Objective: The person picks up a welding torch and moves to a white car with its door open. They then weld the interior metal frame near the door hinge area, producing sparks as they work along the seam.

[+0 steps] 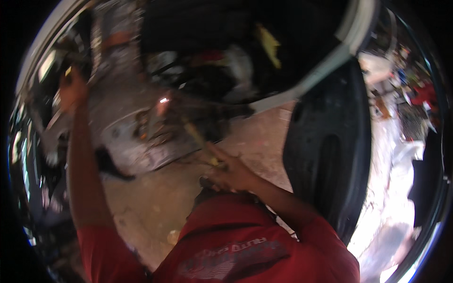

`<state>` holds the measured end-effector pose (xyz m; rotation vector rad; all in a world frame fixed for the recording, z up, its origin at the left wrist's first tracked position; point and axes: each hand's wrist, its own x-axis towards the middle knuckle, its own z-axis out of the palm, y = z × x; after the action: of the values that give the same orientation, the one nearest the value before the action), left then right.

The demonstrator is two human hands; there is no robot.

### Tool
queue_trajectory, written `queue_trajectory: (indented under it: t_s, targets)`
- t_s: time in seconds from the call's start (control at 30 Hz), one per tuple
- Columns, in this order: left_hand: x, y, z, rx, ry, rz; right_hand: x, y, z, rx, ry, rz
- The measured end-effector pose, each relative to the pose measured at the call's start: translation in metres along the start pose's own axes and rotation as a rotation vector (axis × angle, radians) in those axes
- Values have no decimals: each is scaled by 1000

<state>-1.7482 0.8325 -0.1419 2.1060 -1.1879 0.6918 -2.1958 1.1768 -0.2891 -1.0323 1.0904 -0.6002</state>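
Observation:
My right hand [226, 170] is closed round the lower end of a long brass-coloured torch [197, 134] in front of my waist. It slants up and left toward a bright pinkish glow [163, 101] over a worn grey metal body panel [118, 106] of a vehicle. Blur hides where exactly the torch's tip ends. My left arm reaches far up the left side. There my left hand [73, 93] looks closed, with a small yellow spot [69, 71] at its top; what it grips is too blurred to name.
Behind the metal panel a dark opening [188, 28] holds cluttered parts and a yellow strip [269, 46]. A pale curved frame edge [311, 78] borders it. A large black moulded panel [330, 151] stands to my right. Beyond lies mixed clutter [415, 104] on bright ground.

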Motion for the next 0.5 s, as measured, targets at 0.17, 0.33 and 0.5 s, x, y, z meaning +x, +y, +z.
queue_trajectory:
  t_s: [0.17,0.33,0.5]
  targets:
    - [-8,13,-47,-116,81,31,-4,-8,10,62,-18,-10]
    - [-11,13,-51,-141,85,42,-3,-9,7,-12,-9,9]
    - [-16,21,-54,-143,75,43,-4,-8,4,7,-12,-5]
